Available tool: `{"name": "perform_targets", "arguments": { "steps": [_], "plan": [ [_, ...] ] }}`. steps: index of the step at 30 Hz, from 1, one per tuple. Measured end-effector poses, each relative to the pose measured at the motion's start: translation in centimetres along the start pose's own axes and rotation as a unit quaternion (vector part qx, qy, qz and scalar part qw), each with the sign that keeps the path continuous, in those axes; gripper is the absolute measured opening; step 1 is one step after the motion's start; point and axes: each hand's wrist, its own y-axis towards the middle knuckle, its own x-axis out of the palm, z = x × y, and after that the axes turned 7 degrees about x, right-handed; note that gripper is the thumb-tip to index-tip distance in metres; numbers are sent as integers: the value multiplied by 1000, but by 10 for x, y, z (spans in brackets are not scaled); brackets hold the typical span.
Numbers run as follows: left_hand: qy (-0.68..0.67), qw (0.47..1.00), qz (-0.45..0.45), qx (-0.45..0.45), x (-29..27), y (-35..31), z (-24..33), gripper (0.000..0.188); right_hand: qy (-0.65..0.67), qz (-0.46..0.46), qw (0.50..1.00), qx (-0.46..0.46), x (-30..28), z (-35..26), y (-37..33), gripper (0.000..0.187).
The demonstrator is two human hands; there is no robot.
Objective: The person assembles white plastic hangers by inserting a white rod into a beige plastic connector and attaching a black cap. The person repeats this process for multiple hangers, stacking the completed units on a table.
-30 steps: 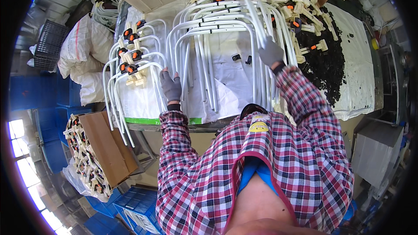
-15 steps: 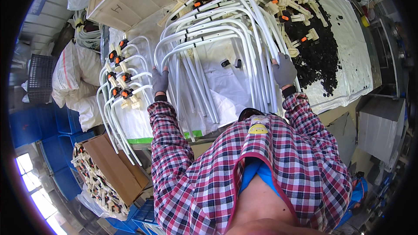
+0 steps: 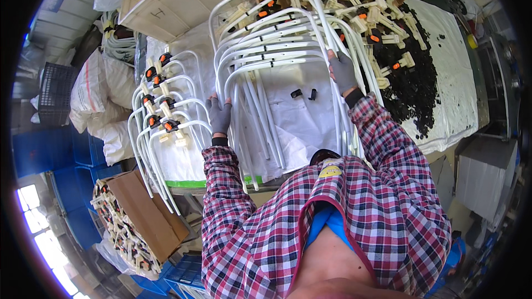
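Note:
A stack of white U-shaped tube frames lies across the middle of the table, with small dark marks along the crossbars. My left hand, in a dark grey glove with bare fingertips, is closed at the left legs of the frames. On the opposite side my right hand, gloved alike, grips the right legs higher up. Which of the tubes each hand holds is partly hidden. Between the legs, two small black clips lie on the white sheet. To my left stand smaller bent tubes with black-and-orange clamps.
Cream plastic parts with orange knobs and a heap of small black pieces cover the right side. A cream bin stands at the back left. An open carton of similar parts sits lower left, near white sacks.
My right hand has moved left and farther from me along the frames. The frames have drawn closer together, and the top one reaches farther back. The whole view has shifted slightly.

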Motion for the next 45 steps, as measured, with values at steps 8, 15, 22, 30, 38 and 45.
{"name": "perform_targets", "arguments": {
  "steps": [8, 15, 22, 30, 38, 45],
  "plan": [
    [-34, 998, 0, -52, 3, -17, 20, 79, 31, -35, 950, -309, 41, -120, 2, 49],
    [121, 850, 437, 269, -112, 24, 179, 73, 89, -54, 954, -281, -87, -133, -57, 49],
    [129, 765, 235, 586, -149, 72, 326, 64, -12, 51, 996, -75, -212, -70, -180, 70],
    [-155, 849, -344, 370, -16, 102, 302, 21, -120, 165, 978, 48, -243, 4, -198, 68],
    [-218, 910, -313, 163, -20, 109, 194, 15, -333, 220, 916, -34, -227, 102, -99, 21],
    [-188, 965, -174, 58, -108, 60, 113, 16, -541, 121, 832, 36, -225, 115, -46, 43]
  ]
}}
